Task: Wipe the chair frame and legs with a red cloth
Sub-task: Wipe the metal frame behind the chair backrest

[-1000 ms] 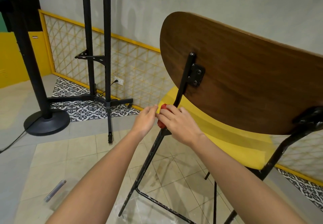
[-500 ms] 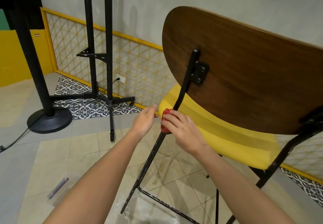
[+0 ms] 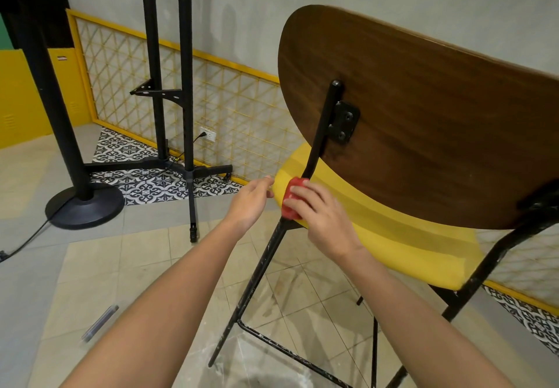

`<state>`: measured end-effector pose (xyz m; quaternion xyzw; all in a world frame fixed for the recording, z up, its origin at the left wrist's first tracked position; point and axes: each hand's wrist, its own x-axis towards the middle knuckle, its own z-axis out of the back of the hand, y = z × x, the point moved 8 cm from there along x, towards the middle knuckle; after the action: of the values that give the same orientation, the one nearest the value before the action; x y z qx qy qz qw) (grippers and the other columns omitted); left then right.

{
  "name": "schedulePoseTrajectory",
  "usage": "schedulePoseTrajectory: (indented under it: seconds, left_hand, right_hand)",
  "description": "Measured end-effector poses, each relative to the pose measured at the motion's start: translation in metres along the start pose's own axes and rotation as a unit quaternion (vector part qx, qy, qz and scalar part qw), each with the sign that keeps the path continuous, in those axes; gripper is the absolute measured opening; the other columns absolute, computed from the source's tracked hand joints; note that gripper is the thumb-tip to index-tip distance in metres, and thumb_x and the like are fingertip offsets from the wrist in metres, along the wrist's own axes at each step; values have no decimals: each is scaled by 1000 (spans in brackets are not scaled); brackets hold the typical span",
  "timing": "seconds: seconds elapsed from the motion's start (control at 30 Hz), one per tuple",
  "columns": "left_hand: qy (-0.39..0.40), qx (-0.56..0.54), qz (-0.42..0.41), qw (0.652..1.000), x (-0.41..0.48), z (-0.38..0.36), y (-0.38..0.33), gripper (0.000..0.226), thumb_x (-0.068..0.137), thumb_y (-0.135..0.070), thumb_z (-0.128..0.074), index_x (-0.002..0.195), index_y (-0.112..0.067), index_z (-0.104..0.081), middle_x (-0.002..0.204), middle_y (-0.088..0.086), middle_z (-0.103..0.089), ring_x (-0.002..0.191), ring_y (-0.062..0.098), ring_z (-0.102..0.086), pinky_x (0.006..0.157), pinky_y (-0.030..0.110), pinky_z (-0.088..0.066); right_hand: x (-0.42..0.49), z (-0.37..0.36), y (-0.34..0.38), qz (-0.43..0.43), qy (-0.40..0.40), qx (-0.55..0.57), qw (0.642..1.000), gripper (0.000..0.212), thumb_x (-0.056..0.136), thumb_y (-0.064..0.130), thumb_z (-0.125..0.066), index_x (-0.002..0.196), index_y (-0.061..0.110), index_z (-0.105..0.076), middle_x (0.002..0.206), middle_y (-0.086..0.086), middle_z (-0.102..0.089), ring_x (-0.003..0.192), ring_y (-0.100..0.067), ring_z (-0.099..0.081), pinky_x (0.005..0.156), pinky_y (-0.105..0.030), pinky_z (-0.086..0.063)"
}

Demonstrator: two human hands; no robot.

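A chair with a brown wooden backrest (image 3: 423,109), yellow seat (image 3: 402,236) and black metal frame (image 3: 260,272) stands in front of me. My right hand (image 3: 320,218) grips a red cloth (image 3: 291,197) wrapped around the left rear frame tube, at the seat's edge. My left hand (image 3: 251,203) hovers just left of the cloth with loosely spread fingers, touching the yellow seat's corner or very near it. The tube runs up to a black bracket (image 3: 343,123) on the backrest and down to the floor.
A black twin-pole stand (image 3: 184,85) with floor feet rises behind to the left. A thick black pole on a round base (image 3: 84,206) stands further left, with a cable on the floor. A yellow lattice panel (image 3: 236,121) lines the wall. A small dark tube (image 3: 99,322) lies on the tiles.
My right hand with the red cloth has slid a little up the frame tube toward the seat edge. The left hand stayed beside it.
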<state>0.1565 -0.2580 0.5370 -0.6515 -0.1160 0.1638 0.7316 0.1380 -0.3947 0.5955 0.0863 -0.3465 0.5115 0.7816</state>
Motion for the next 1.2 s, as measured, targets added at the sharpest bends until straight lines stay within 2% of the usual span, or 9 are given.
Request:
schedulePoseTrajectory:
  seconds: [0.07,0.13,0.27,0.4,0.6,0.73,0.83,1.1,1.2]
  left_hand:
    - [-1,-4,1,1000,1,-1,-2,37,98,-46,-33,115,-26,-60,106,0,-65,106,20,-55,99,40,-39]
    - [4,-3,1,1000,1,-5,-3,40,98,-45,-32,119,-24,-59,106,0,-64,106,19,-55,100,39,-39]
    - [13,-8,-5,1000,-3,-9,-4,39,99,-43,-33,120,-22,-59,109,3,-64,104,19,-54,99,39,-39]
    - [11,-8,-6,1000,-5,-9,0,39,99,-43,-33,119,-21,-59,108,3,-64,102,18,-54,98,39,-39]
    - [11,-6,-3,1000,-4,-7,5,40,99,-42,-34,120,-19,-59,109,4,-64,93,14,-55,90,36,-40]
    - [7,-9,5,1000,-5,-4,13,39,98,-39,-35,122,-19,-59,107,4,-64,95,16,-55,87,33,-39]
    - [10,-8,14,1000,-7,-6,19,38,98,-41,-35,119,-20,-59,105,2,-64,100,18,-55,91,36,-39]
    - [9,3,18,1000,-12,-9,30,34,97,-47,-38,114,-25,-58,107,0,-65,105,19,-56,98,39,-41]
    - [-1,3,16,1000,-14,-5,37,37,97,-45,-37,117,-23,-59,107,0,-65,104,19,-57,95,38,-41]
  right_hand:
    - [2,10,-10,-43,-46,10,998,46,69,-6,-66,109,16,-55,116,-10,-63,118,-27,-41,77,-41,-55]
    - [2,8,-13,-74,-39,26,996,60,59,-10,-77,109,15,-55,116,-12,-62,116,-28,-40,77,-43,-55]
    - [-8,-3,-7,-62,4,39,997,57,56,-14,-76,105,10,-62,112,-12,-63,110,-29,-39,80,-43,-53]
    - [-14,-9,1,-29,53,26,998,59,52,-13,-78,105,10,-64,112,-11,-64,107,-27,-40,72,-38,-55]
    - [-13,-4,-4,-85,30,53,994,71,55,-9,-78,116,15,-51,118,-12,-60,110,-27,-40,81,-42,-54]
    - [-24,-22,16,1,98,7,995,56,54,-7,-78,104,14,-64,112,-7,-64,107,-25,-45,69,-35,-53]
    - [-28,-29,27,22,134,-40,990,49,53,3,-83,98,16,-67,109,-4,-66,103,-26,-59,66,-31,-50]
    - [-21,-18,15,-23,78,-18,997,46,64,-7,-68,108,9,-64,117,-12,-64,111,-28,-42,73,-43,-55]
    - [-28,-27,22,23,118,-49,992,45,62,-4,-72,105,9,-67,115,-10,-65,109,-31,-55,75,-39,-54]
